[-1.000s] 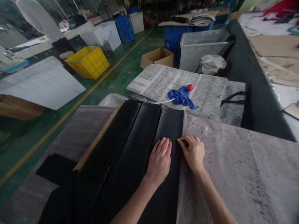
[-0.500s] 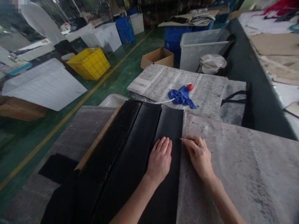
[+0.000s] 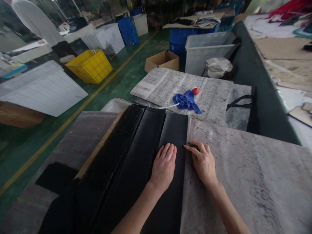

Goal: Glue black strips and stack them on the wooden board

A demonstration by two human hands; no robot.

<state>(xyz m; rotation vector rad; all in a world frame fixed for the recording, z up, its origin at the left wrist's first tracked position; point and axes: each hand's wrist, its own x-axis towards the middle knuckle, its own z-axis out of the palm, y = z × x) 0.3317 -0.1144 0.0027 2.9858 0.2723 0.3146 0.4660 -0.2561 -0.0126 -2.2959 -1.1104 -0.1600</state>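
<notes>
Black strip (image 3: 174,130), long and smooth, is laid lengthwise on a worn, marked grey board (image 3: 239,172), running from the bottom of the view towards its middle. It is the rightmost of three dark lengths placed side by side; a second black strip (image 3: 133,159) is set just left of it, and a glossier black length (image 3: 122,136) is seen farther left, bordered by a thin wooden edge (image 3: 99,148).

The strip is covered in part by the left hand (image 3: 163,165), which is spread flat, palm down, with the fingers close together and pointed away; nothing is seen to be gripped by it. The right hand (image 3: 203,162) is held at the strip's right edge, its fingers bent and one fingertip brought to that edge. The gap between its thumb and fingers is narrow, but whether the edge is pinched cannot be told.

Beyond the strips, a crumpled blue cloth (image 3: 187,100) and a small red object (image 3: 195,91) are rested on a pale, stained board (image 3: 156,83). Farther off, an open cardboard box (image 3: 162,62) and a yellow crate (image 3: 90,68) are set on a green floor (image 3: 130,76).
</notes>
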